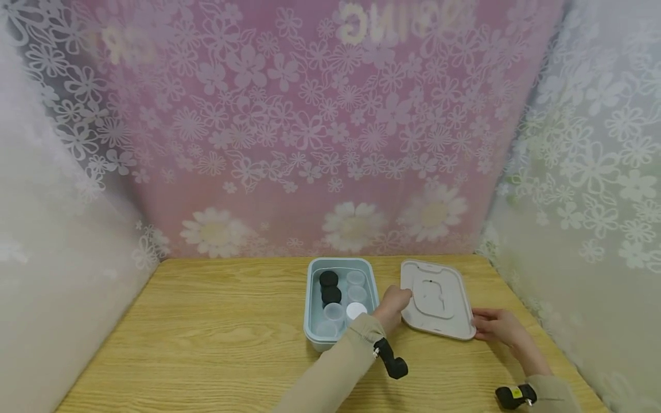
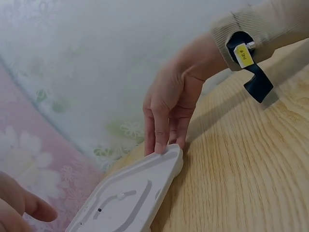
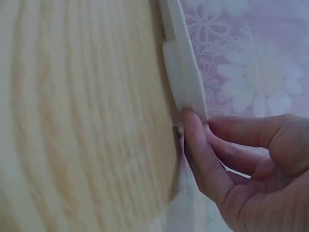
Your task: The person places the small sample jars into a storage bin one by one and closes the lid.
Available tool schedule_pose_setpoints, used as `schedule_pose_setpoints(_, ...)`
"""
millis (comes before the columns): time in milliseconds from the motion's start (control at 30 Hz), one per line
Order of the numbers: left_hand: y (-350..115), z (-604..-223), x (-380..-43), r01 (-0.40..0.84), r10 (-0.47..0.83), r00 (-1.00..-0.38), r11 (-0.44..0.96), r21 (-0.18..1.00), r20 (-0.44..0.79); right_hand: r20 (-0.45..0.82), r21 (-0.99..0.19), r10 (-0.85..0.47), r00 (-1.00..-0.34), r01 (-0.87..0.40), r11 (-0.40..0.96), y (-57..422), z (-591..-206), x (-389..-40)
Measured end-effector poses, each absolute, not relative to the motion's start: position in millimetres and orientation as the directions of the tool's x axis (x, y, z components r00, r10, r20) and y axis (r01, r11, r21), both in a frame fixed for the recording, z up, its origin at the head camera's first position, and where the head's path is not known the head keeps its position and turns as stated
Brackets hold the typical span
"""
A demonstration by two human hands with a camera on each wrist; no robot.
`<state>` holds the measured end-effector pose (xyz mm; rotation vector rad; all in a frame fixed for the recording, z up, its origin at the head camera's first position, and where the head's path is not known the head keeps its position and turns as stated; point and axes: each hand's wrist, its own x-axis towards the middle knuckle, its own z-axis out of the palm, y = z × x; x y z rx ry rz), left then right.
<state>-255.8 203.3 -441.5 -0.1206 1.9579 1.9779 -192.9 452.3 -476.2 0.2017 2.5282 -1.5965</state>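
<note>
A white box lid [image 1: 439,298] with raised ribs on its face is held at both sides, right of the box. My left hand [image 1: 393,304] grips its left edge, fingers curled; in the left wrist view only part of this hand [image 2: 21,208] shows at the lower left. With thumb and fingers my right hand [image 1: 501,327] pinches the near right corner; the right wrist view shows the fingertips [image 3: 193,123] on both faces of the lid's edge [image 3: 186,63]. Beside the left forearm, the light blue plastic box [image 1: 308,298] stands uncovered.
Inside the box are two black-topped round containers [image 1: 329,287], several clear ones [image 1: 356,287] and one with a white top [image 1: 356,311]. The left sleeve hides the box's near right corner. Flowered curtains [image 1: 310,143] enclose the wooden table [image 1: 222,321] behind and at both sides.
</note>
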Motion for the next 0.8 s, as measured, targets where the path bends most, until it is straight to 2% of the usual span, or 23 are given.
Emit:
schedule_pose_setpoints(200, 198.9, -437.6, -255.4, -0.38, 0.21, -0.911, -0.089, 0.921, -0.356, -0.152, -0.877, 0.04, -0.988, 0.154, 0.455, 454.7, -466.4, -186.9)
schedule_pose_setpoints(333, 196.5, -432.6, -256.7, -0.368, 0.228, -0.914, -0.111, 0.923, -0.336, -0.13, -0.869, 0.02, -0.991, 0.123, 0.479, 458.6, -456.0, -183.1)
schedule_pose_setpoints(567, 184.8, -420.0, -259.7, -0.376, 0.263, -0.909, -0.185, 0.908, -0.323, -0.081, -0.931, -0.015, -0.997, 0.07, 0.358, 462.9, -443.7, -181.4)
schedule_pose_setpoints(800, 168.9, -410.7, -265.3, -0.424, 0.339, -0.884, -0.288, 0.859, -0.322, -0.017, -0.962, -0.122, -0.992, -0.017, 0.273, 462.7, -430.0, -178.9)
